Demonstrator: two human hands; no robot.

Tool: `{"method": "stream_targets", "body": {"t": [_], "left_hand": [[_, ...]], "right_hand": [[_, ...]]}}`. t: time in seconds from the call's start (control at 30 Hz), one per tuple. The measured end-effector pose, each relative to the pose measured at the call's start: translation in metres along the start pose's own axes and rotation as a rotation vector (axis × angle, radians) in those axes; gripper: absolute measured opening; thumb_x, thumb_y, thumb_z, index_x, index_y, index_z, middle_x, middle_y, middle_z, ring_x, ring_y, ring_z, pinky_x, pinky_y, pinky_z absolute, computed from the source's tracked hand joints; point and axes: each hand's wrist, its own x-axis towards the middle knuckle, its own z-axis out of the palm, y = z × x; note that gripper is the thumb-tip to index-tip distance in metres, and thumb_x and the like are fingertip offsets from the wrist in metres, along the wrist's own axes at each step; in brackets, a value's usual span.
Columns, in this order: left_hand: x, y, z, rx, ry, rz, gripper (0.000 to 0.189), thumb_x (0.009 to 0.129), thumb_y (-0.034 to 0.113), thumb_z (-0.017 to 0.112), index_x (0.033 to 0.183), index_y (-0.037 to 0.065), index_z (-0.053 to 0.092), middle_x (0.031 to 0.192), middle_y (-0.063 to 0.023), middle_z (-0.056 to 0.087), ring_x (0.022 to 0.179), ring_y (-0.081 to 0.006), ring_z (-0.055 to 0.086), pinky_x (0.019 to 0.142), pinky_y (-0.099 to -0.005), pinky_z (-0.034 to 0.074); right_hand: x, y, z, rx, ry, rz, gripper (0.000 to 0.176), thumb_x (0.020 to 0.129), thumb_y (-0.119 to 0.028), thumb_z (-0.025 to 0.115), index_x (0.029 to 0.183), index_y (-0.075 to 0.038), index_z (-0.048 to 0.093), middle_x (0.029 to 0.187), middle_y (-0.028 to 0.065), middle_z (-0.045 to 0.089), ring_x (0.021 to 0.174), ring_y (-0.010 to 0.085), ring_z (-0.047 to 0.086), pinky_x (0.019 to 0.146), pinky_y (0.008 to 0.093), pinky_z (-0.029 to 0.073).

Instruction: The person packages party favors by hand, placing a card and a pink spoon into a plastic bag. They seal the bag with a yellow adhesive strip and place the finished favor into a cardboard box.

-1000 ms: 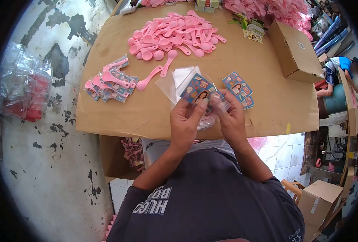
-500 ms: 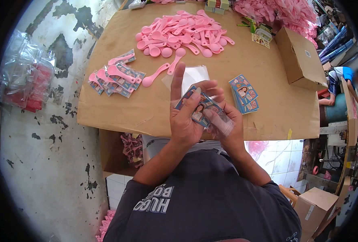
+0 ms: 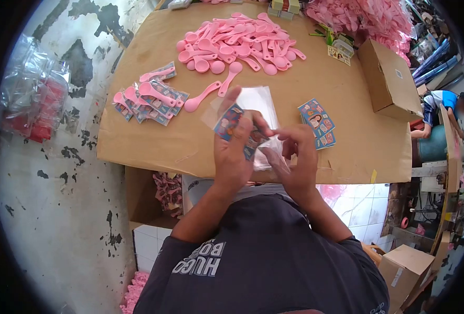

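My left hand point(image 3: 232, 154) is closed around a blue printed card point(image 3: 228, 124), its thumb across the front. Clear plastic shows past the card's upper left edge, so the card seems to lie in or against a clear plastic bag point(image 3: 209, 116). My right hand point(image 3: 298, 157) is close beside it, with bent fingers pinching at the plastic near the card's right end; motion blurs the fingertips. Under both hands lies a stack of clear bags point(image 3: 260, 99). To the right is a pile of blue printed cards point(image 3: 317, 123).
A heap of pink spoons point(image 3: 237, 42) covers the table's far middle, with two loose spoons point(image 3: 203, 97) nearer. Packed spoons with cards point(image 3: 151, 97) lie at left. A cardboard box point(image 3: 389, 78) stands at right. Another person point(image 3: 441, 102) is far right.
My right hand has shifted from gripping over the card's lower right end to pinching at its edge. The card has tilted and moved slightly left in my left hand, whose fingers have curled in.
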Motion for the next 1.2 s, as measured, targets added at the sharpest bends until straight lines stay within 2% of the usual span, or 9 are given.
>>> {"method": "stream_targets", "body": {"t": [0.13,0.2,0.27,0.4,0.6,0.8,1.0,1.1,1.2], "left_hand": [[0.004,0.015,-0.044,-0.029,0.201,0.068,0.048,0.108,0.018,0.057,0.153,0.009,0.042,0.095,-0.0058,0.063,0.082,-0.0136,0.064,0.081,-0.0356,0.059],[0.004,0.034,-0.079,-0.182,0.389,0.115,0.044,0.108,0.022,0.058,0.149,0.009,0.047,0.097,-0.0038,0.063,0.083,-0.0133,0.063,0.082,-0.0348,0.058],[0.002,0.050,-0.088,-0.201,0.423,0.152,0.043,0.108,0.024,0.058,0.148,0.010,0.048,0.098,-0.0033,0.064,0.084,-0.0132,0.063,0.083,-0.0350,0.057],[-0.007,0.063,-0.088,-0.212,0.443,0.203,0.044,0.108,0.029,0.058,0.146,0.010,0.050,0.100,-0.0034,0.065,0.087,-0.0134,0.063,0.088,-0.0368,0.056],[-0.025,0.070,-0.085,-0.175,0.424,0.211,0.045,0.108,0.031,0.058,0.147,0.011,0.049,0.102,-0.0044,0.065,0.088,-0.0146,0.063,0.091,-0.0397,0.056],[-0.030,0.066,-0.093,-0.198,0.457,0.177,0.047,0.108,0.032,0.058,0.148,0.011,0.048,0.101,-0.0049,0.064,0.088,-0.0154,0.064,0.089,-0.0394,0.057],[-0.026,0.063,-0.088,-0.169,0.437,0.157,0.046,0.108,0.032,0.058,0.147,0.010,0.049,0.101,-0.0051,0.065,0.089,-0.0160,0.065,0.089,-0.0389,0.058],[-0.021,0.063,-0.094,-0.148,0.457,0.179,0.045,0.109,0.033,0.057,0.147,0.010,0.048,0.101,-0.0049,0.066,0.088,-0.0158,0.065,0.090,-0.0394,0.057],[-0.013,0.064,-0.094,-0.129,0.407,0.255,0.045,0.110,0.035,0.055,0.147,0.010,0.048,0.101,-0.0051,0.066,0.090,-0.0160,0.065,0.093,-0.0410,0.056]], "right_hand": [[0.014,0.005,-0.004,-0.133,-0.263,-0.405,0.023,0.085,-0.003,0.079,0.106,-0.007,0.071,0.093,0.0085,0.066,0.082,0.0239,0.066,0.069,0.0367,0.053],[0.029,-0.006,0.000,-0.126,-0.306,-0.399,0.017,0.085,-0.002,0.076,0.100,-0.007,0.072,0.091,0.0085,0.067,0.083,0.0253,0.066,0.072,0.0381,0.053],[0.059,-0.010,0.001,-0.150,-0.329,-0.247,0.017,0.087,-0.004,0.075,0.103,-0.007,0.072,0.094,0.0093,0.068,0.084,0.0271,0.066,0.075,0.0392,0.054],[0.124,0.022,0.036,-0.353,-0.403,-0.394,0.017,0.093,-0.012,0.069,0.109,-0.008,0.072,0.104,0.0082,0.070,0.099,0.0281,0.067,0.085,0.0417,0.053],[0.195,0.074,0.080,-0.596,-0.612,-0.873,0.027,0.089,-0.005,0.063,0.114,-0.012,0.070,0.112,0.0071,0.068,0.112,0.0273,0.063,0.090,0.0407,0.053],[0.216,0.081,0.089,-0.616,-0.870,-0.796,0.031,0.089,-0.006,0.063,0.119,-0.013,0.066,0.114,0.0067,0.067,0.114,0.0280,0.063,0.093,0.0414,0.053],[0.212,0.059,0.061,-0.481,-0.601,-0.663,0.041,0.092,-0.005,0.066,0.133,-0.014,0.064,0.120,0.0079,0.068,0.106,0.0259,0.066,0.089,0.0381,0.054],[0.199,0.038,0.036,-0.174,-0.410,-0.384,0.033,0.100,-0.009,0.065,0.132,-0.013,0.067,0.117,0.0063,0.071,0.088,0.0136,0.066,0.075,0.0297,0.055],[0.172,0.029,0.009,0.021,-0.350,-0.116,0.026,0.103,-0.010,0.062,0.128,-0.006,0.069,0.111,0.0068,0.071,0.087,0.0104,0.064,0.076,0.0277,0.053]]}}
